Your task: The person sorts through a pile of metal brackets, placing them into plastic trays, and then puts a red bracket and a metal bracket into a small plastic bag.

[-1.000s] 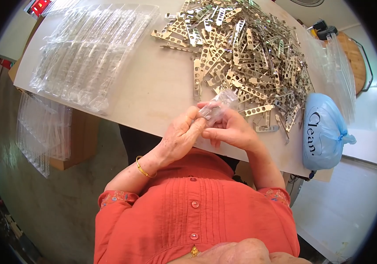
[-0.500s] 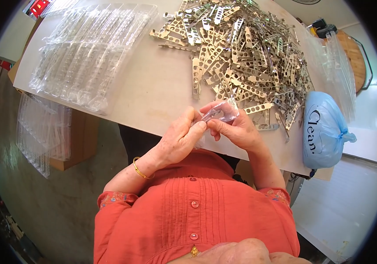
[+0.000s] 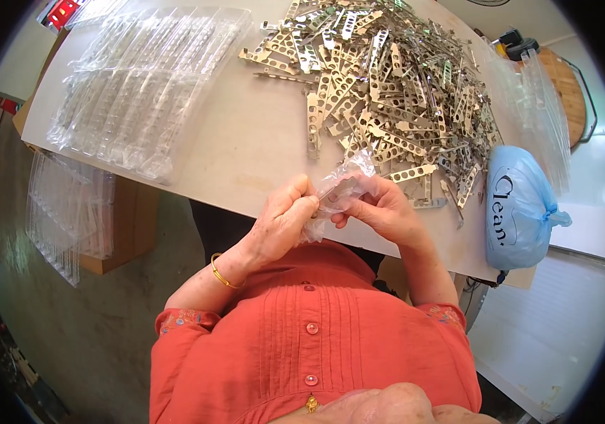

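Note:
Both hands are in front of my body at the table's near edge, pinching a crinkled clear plastic bag (image 3: 359,164) between them. My left hand (image 3: 289,213) has its thumb and fingers closed on the bag's left side. On the other side, my right hand (image 3: 385,208) grips it between thumb and fingers. A small greyish flat piece (image 3: 343,189) shows through the film; its kind I cannot make out. Just beyond the hands lies a large heap of perforated metal brackets (image 3: 401,106), with round holes along their strips.
Clear plastic trays (image 3: 136,92) lie at the table's left. More clear trays (image 3: 69,205) lean by a cardboard box (image 3: 129,222) below. A blue tied plastic bag (image 3: 521,208) sits at the right edge, near further clear trays (image 3: 546,113) and a round wooden top (image 3: 564,92).
The plastic film between my hands has shifted and spread, now standing up crinkled above the fingers and hanging below them. Both hands stay in nearly the same place.

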A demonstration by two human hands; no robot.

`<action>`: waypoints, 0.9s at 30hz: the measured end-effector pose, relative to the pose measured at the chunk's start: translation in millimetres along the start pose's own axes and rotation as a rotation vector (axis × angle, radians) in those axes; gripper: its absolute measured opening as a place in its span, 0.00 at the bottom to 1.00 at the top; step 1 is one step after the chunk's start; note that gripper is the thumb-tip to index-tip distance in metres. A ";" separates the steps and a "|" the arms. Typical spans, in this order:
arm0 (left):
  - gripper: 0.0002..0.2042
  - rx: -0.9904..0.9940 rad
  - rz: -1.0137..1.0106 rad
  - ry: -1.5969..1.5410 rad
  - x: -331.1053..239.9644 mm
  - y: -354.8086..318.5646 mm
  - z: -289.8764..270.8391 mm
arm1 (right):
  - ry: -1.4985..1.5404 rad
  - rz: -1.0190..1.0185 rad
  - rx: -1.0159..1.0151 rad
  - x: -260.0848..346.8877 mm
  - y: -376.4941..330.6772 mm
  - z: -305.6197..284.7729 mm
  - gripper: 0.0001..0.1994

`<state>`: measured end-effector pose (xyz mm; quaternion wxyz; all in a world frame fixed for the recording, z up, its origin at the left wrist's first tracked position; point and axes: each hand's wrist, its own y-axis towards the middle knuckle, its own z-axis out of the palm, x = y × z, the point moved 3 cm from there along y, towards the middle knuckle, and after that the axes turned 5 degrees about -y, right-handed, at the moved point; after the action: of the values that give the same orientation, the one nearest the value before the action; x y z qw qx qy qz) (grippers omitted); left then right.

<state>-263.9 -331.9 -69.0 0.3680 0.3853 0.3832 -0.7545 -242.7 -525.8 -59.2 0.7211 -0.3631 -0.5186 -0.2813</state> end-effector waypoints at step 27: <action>0.18 0.071 0.110 0.296 -14.7 -6.3 17.8 | -0.576 -0.074 -0.048 8.3 0.2 11.4 0.13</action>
<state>-268.2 -340.7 -47.2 0.3345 0.5256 0.3845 -0.6812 -246.2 -516.7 -49.1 0.5245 -0.4258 -0.7083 -0.2047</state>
